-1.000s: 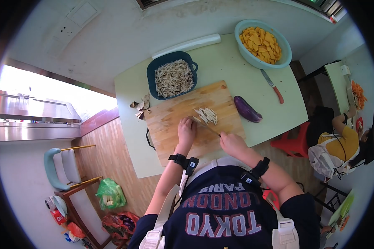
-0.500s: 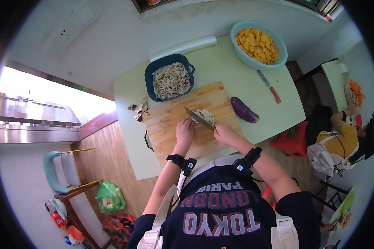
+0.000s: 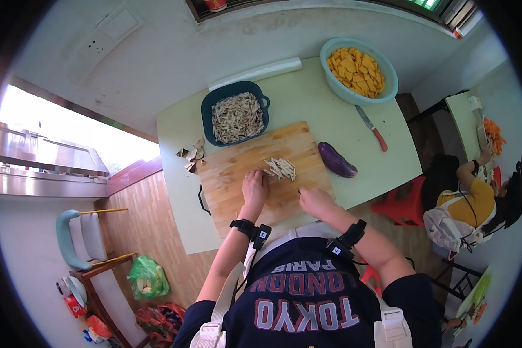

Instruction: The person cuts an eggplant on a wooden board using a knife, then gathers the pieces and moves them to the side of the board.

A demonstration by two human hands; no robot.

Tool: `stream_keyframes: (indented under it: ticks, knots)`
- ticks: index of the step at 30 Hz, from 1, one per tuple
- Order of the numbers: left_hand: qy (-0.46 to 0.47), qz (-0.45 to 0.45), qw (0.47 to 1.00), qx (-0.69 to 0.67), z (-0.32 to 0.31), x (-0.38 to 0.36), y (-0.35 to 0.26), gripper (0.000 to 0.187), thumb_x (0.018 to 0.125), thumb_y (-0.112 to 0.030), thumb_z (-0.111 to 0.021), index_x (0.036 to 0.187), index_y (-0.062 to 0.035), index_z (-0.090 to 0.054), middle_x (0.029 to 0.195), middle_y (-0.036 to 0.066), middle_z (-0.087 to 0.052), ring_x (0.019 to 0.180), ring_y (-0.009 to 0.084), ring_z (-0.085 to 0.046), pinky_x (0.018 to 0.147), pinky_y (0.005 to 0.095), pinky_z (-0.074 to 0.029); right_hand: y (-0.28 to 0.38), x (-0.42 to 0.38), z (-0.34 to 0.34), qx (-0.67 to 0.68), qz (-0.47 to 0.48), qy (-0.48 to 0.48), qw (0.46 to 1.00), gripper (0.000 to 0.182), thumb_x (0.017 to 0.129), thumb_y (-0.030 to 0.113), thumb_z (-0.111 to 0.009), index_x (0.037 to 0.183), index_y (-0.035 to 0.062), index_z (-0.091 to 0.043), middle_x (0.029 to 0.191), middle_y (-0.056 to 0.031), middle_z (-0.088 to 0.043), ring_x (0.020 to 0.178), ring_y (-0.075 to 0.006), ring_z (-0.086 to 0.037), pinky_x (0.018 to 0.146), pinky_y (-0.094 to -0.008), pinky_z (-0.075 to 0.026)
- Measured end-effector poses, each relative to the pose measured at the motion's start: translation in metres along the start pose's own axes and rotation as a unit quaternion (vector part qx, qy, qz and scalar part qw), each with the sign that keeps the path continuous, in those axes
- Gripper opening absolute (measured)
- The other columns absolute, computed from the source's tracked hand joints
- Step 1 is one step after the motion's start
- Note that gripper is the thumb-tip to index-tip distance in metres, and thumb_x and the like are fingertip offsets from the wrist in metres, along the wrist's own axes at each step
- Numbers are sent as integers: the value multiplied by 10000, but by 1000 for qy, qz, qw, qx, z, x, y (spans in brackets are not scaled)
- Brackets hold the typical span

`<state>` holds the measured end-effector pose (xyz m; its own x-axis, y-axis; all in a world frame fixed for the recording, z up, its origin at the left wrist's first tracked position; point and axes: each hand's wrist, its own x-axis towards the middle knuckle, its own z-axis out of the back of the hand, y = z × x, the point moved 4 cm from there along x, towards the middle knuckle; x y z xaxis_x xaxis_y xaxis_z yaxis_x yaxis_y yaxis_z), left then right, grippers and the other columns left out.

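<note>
My right hand [image 3: 316, 203] is closed round the handle of a kitchen knife, whose blade barely shows from this angle. My left hand [image 3: 255, 188] rests on the wooden cutting board [image 3: 238, 203] with fingers curled together; what lies under the fingertips is hidden. Pale cut strips [image 3: 282, 169], which look like eggplant, lie in a small heap just beyond both hands. A dark blue basin [image 3: 205, 116] full of similar strips stands at the board's far edge. To the right of the board lies a whole purple eggplant [image 3: 337, 160].
A light-blue bowl [image 3: 393, 87] of orange slices stands at the table's far right. A red-handled knife [image 3: 379, 139] lies near it. Dark peel scraps [image 3: 192, 154] sit left of the board. Another person [image 3: 472, 203] works at a side table on the right.
The knife blade, broadside over the strips before, has turned and hardly shows now. My right hand has drawn slightly back from the strips, which are now uncovered. The view has shifted slightly.
</note>
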<state>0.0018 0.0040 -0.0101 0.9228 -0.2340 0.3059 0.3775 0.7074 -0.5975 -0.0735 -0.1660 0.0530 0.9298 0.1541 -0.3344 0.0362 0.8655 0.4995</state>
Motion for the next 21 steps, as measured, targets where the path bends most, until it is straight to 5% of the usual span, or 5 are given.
stream_keyframes:
  ticks: [9, 21]
  knots:
    - [-6, -22, 998, 64, -5, 0, 0, 67, 722, -86, -591, 771, -44, -570, 788, 106, -586, 786, 289, -536, 679, 381, -437, 0, 28, -15, 30, 12, -4, 999, 177, 801, 140, -469, 861, -18, -519, 658, -235, -580, 642, -396, -583, 587, -482, -462]
    - [11, 0, 1000, -19, 0, -2, -2, 79, 731, -75, -577, 800, -36, -573, 834, 145, -581, 801, 332, -530, 711, 399, -439, -6, 12, -9, 17, 19, -26, 999, 210, 802, 187, -468, 827, -7, -543, 666, -235, -582, 638, -402, -583, 585, -491, -465]
